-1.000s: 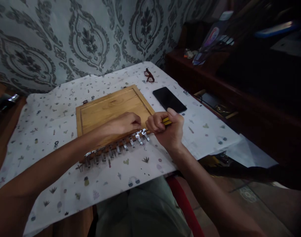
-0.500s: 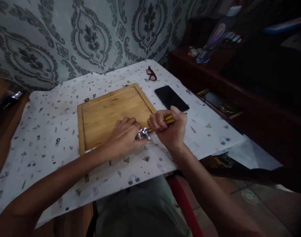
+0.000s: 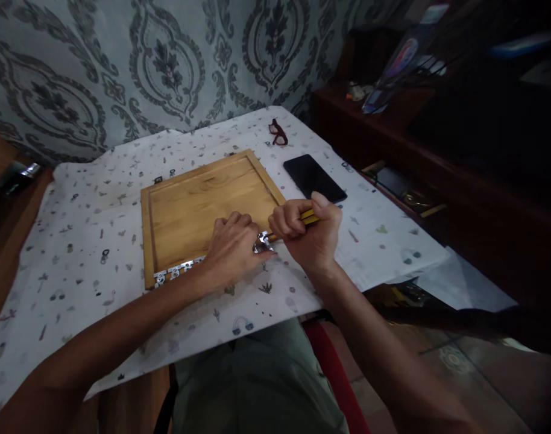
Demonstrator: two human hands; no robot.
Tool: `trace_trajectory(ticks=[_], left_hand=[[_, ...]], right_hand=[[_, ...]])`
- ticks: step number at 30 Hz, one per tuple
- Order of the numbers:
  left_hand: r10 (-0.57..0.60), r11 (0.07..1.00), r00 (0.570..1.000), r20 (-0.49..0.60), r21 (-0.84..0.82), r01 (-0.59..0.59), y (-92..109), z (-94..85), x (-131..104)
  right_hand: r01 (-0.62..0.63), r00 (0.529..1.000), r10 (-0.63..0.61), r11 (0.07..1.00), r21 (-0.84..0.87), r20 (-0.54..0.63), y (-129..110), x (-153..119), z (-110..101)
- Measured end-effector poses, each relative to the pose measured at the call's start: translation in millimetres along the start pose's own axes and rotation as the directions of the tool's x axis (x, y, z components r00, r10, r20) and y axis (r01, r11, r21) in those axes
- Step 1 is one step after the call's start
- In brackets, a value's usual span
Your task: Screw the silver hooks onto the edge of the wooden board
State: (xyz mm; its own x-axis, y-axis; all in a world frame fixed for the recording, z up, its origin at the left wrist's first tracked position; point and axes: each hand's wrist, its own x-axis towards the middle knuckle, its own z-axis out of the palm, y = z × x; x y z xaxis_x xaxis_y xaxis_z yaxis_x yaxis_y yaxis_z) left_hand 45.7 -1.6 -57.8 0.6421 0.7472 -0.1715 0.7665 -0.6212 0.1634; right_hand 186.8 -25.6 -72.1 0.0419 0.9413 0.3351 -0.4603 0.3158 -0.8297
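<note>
A framed wooden panel (image 3: 203, 205) lies flat on the table. Along its near edge sit several shiny, hinge-like metal pieces (image 3: 178, 270) with holes. My left hand (image 3: 234, 247) rests over the panel's near right part, fingers curled and thumb below, closed around another hinge-like metal piece (image 3: 263, 242). In a fist, my right hand (image 3: 308, 232) grips a screwdriver (image 3: 309, 218) with a yellow and black handle. Its thin shaft points left at the metal piece between my hands; the tip's exact contact is too small to tell.
A patterned white cloth (image 3: 99, 217) covers the table. Beyond my right hand lies a black phone (image 3: 315, 178), with eyeglasses (image 3: 278, 132) farther back. To the right are a dark wooden cabinet (image 3: 393, 144), an open drawer (image 3: 404, 193) and a plastic bottle (image 3: 399, 63).
The view has shifted slightly, and more of the metal pieces at the panel's near left edge now shows past my left forearm. Both hands keep nearly the same place and grip.
</note>
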Motion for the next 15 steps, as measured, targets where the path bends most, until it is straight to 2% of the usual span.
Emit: trace_trajectory(ticks=[7,12,15], left_hand=[[-0.006,0.997,1.000,-0.004,-0.079,0.006,-1,-3.5,3],[-0.028,0.994,0.999,0.044,-0.106,0.033,0,-8.2,3],[-0.031,0.994,0.998,0.061,-0.107,0.037,0,-9.7,3]], right_hand=[[-0.006,1.000,0.006,1.000,-0.007,-0.026,-2,-3,6],[0.088,0.988,-0.091,0.996,-0.030,-0.123,-12,-1,13],[0.098,0.986,-0.102,0.994,-0.037,-0.134,-16,2,15]])
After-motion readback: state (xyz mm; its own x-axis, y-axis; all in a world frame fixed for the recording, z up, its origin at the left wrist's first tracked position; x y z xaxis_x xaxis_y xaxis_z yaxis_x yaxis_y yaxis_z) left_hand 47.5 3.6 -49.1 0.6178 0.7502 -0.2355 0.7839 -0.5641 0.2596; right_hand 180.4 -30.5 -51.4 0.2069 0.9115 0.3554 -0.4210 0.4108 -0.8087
